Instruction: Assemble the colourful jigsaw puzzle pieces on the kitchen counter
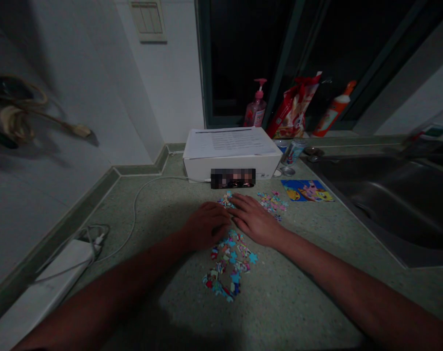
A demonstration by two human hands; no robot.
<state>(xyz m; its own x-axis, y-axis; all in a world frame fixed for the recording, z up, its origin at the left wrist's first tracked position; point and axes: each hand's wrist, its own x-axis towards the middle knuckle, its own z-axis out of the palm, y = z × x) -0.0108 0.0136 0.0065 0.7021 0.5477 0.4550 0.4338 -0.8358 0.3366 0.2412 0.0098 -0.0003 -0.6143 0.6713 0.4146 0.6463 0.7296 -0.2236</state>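
Your puzzle pieces (233, 258) lie loose on the speckled grey-green counter (298, 302), strung in an uneven, partly overlapping trail on the near side of your hands. They are small, flat and knobbed; light blue and turquoise stand out most, among bits of red, white, pink and dark blue. A few in plain turquoise look almost star-shaped. A smaller cluster (226, 198) sits just past your fingertips, and another group (274, 202), paler and pinker, spreads beyond your right hand (255, 219), near a bright blue picture card (307, 190) with yellow and pink figures. Your right hand is palm down, fingers stretched out and slightly apart. Your left hand (208, 224) is half curled, knuckles up, close beside it; you hide its fingertips, so I cannot tell whether it grips a piece.
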